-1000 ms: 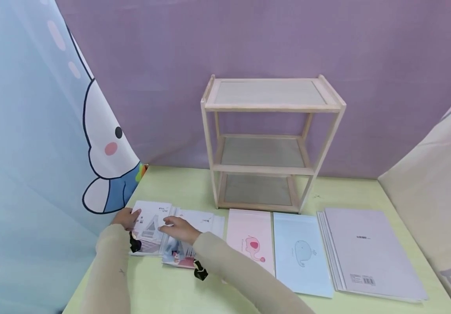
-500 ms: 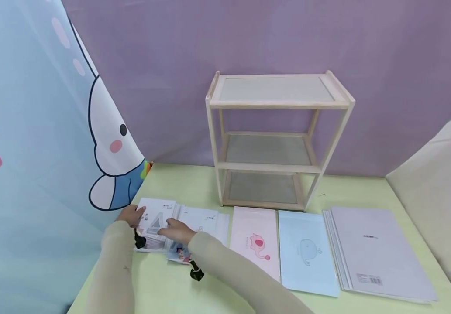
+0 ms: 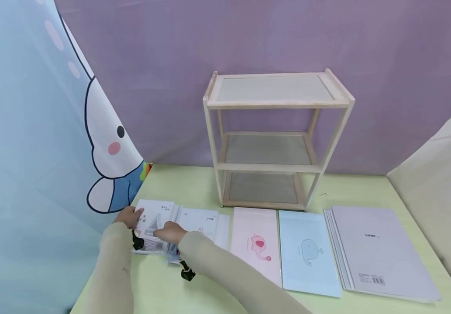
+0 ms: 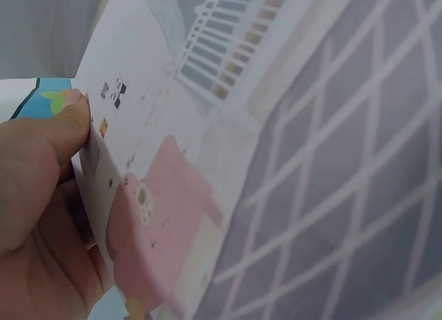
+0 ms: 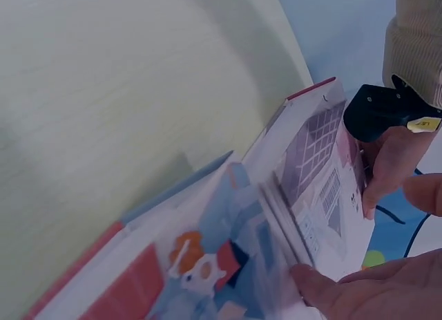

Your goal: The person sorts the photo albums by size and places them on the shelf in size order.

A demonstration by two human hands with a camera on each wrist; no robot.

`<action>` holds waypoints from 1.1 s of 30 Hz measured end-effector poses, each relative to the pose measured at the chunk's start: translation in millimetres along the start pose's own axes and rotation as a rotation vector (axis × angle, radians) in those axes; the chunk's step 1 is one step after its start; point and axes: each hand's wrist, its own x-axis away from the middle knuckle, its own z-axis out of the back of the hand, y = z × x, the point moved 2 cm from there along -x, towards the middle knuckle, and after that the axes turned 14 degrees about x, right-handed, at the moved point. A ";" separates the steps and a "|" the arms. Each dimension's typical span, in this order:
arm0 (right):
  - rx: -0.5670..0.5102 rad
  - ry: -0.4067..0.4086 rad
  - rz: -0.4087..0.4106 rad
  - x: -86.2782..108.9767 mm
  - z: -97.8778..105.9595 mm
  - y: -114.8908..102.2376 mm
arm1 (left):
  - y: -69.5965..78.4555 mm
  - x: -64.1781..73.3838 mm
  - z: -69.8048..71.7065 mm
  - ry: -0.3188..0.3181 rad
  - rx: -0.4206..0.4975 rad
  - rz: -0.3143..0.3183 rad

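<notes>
White rectangular paper booklet (image 3: 153, 220) is showing printed grey latticework (image 4: 345, 140) beside the pinching left hand (image 3: 129, 216). Right hand (image 3: 171, 233): cannot tell its grip.

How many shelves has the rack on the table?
3: the top shelf, the middle shelf below it, and the bottom shelf lowest. All three show in the head view.

Purple cloth (image 3: 150, 65) behind; blue cartoon-print cloth (image 3: 32, 109) left; pale cloth (image 3: 437, 183) right; light-green tabletop (image 3: 182, 183) bearing three-tier wooden rack (image 3: 268, 167).
</notes>
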 end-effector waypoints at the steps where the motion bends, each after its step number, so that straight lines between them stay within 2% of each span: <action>1: 0.020 0.004 -0.005 -0.1 -0.6 -2.4 | -0.2 0.6 1.0 -0.005 -0.001 -0.009; 7: 0.028 0.101 -0.087 -0.2 -5.0 -11.7 | -5.1 -4.4 1.7 -0.041 -0.026 -0.028; 11: -0.003 0.131 -0.141 -0.5 -4.9 -11.0 | -3.4 -8.2 -1.7 -0.044 -0.029 -0.033; 17: -0.094 0.114 -0.139 -2.5 -4.8 -6.2 | 3.7 -8.2 -4.3 -0.037 -0.034 -0.032; 24: -0.151 0.079 -0.166 -1.5 -10.3 -1.9 | 5.5 -10.4 -7.4 -0.068 -0.048 -0.038; 29: -0.246 0.098 -0.162 -1.3 -12.1 -6.9 | 8.2 -13.3 -4.3 -0.057 -0.061 -0.051; 33: -0.235 0.139 -0.170 -1.8 -18.9 -8.5 | 7.9 -10.9 -0.9 -0.059 -0.080 -0.056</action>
